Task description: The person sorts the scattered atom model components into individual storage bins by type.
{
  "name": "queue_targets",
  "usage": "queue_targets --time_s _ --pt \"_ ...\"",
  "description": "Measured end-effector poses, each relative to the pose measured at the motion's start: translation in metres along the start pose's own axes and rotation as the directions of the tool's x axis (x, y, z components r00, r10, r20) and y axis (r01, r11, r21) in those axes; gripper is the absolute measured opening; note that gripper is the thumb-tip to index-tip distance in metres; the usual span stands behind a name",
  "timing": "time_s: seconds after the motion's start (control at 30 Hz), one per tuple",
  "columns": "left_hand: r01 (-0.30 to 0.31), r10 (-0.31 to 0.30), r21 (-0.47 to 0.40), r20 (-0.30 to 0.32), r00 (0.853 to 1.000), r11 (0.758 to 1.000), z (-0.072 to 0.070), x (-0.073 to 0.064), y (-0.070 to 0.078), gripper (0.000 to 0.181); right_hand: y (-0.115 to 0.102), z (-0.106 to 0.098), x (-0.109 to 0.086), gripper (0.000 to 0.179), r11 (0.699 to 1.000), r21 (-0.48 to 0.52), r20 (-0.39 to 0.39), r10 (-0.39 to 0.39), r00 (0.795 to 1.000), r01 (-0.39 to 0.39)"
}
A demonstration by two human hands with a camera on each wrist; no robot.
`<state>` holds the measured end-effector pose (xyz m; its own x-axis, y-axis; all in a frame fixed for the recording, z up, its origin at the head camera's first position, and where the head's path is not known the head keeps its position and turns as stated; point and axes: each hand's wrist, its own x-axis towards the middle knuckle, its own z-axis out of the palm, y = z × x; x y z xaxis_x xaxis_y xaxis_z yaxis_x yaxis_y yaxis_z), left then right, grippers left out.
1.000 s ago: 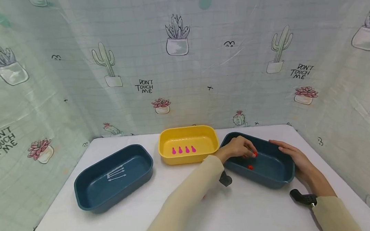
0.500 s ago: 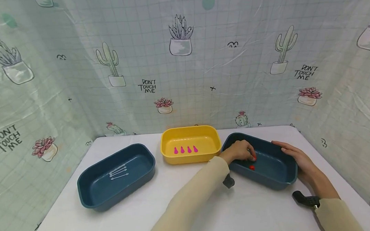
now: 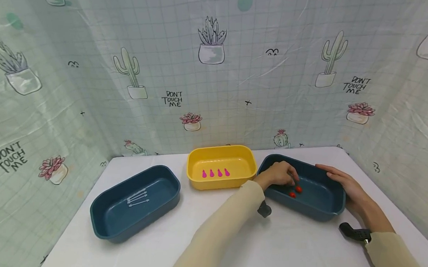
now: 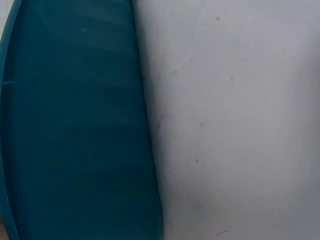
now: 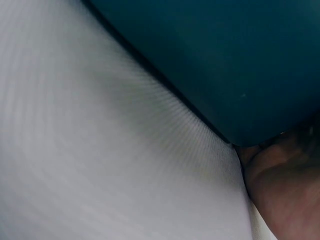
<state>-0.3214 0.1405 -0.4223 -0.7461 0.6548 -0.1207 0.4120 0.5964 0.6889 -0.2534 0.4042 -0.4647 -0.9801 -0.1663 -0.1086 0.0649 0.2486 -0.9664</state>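
In the head view my left hand (image 3: 282, 173) reaches into the dark blue bin (image 3: 330, 213) at the right, fingers bent downward. Just under its fingertips lies a small red piece (image 3: 299, 189), with a gap showing between them. A second small red piece (image 3: 292, 195) sits beside it on the bin floor. My right hand (image 3: 346, 185) rests along the outside of the bin's right end, fingers extended at the rim. The right wrist view shows that hand (image 5: 282, 175) against the bin's outer wall (image 5: 215, 65). The left wrist view has the bin's side (image 4: 75, 125).
A yellow bin (image 3: 204, 184) next to it holds several pink bottle-shaped pieces (image 3: 220, 172). Another dark blue bin (image 3: 106, 220) stands at the left with several thin pale sticks (image 3: 137, 198). Behind the white table (image 3: 280, 248) hangs a cactus-print curtain (image 3: 237, 82).
My left hand has lowered the red piece it pinched and let go of it near the other one. My right hand keeps its place at the bin. The head view has shifted slightly.
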Motion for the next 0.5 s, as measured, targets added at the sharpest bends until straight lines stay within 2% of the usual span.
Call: queue_targets --time_s 0.13,0.23,0.5 --pt "-0.01 0.011 -0.052 0.021 1.0 0.999 -0.003 -0.001 0.001 0.015 0.0 -0.001 0.001 0.055 1.0 0.021 -0.005 -0.001 1.0 0.001" --pt "-0.027 0.028 -0.061 0.027 0.999 0.998 -0.005 0.0 0.003 0.015 0.0 -0.001 0.002 0.055 0.999 0.036 -0.007 0.002 1.0 -0.001" --pt "-0.088 0.087 -0.137 -0.015 0.996 0.987 -0.011 -0.009 0.01 0.016 0.001 -0.002 0.002 0.057 0.998 0.058 -0.01 0.007 1.0 -0.006"
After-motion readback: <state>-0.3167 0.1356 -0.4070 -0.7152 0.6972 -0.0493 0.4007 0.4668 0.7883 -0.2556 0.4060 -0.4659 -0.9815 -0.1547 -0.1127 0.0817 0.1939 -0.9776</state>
